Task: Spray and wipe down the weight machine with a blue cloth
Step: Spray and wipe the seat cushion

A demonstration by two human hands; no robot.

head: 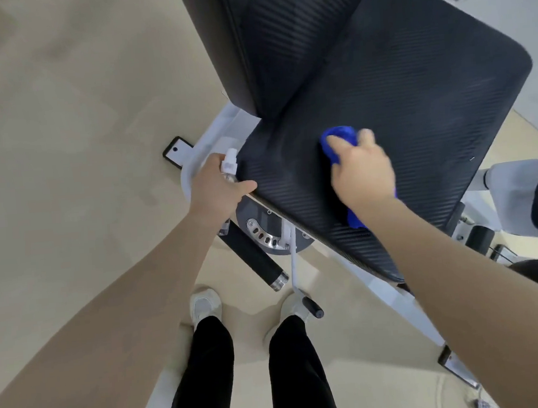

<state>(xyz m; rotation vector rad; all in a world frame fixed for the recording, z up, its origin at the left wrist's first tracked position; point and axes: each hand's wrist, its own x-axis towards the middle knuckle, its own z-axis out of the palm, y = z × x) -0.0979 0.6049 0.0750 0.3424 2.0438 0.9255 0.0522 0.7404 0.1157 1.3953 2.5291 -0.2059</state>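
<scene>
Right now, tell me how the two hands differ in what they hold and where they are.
The left hand grips a clear spray bottle at the seat pad's edge; the right hand presses a blue cloth onto the pad's top. The left is off the pad's surface, the right over it. Both are bare.

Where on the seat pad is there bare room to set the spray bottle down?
Free: the seat pad beyond the blue cloth, toward its far right edge. Crowded: the near edge, where the right hand presses the cloth and the left hand grips the spray bottle.
</scene>
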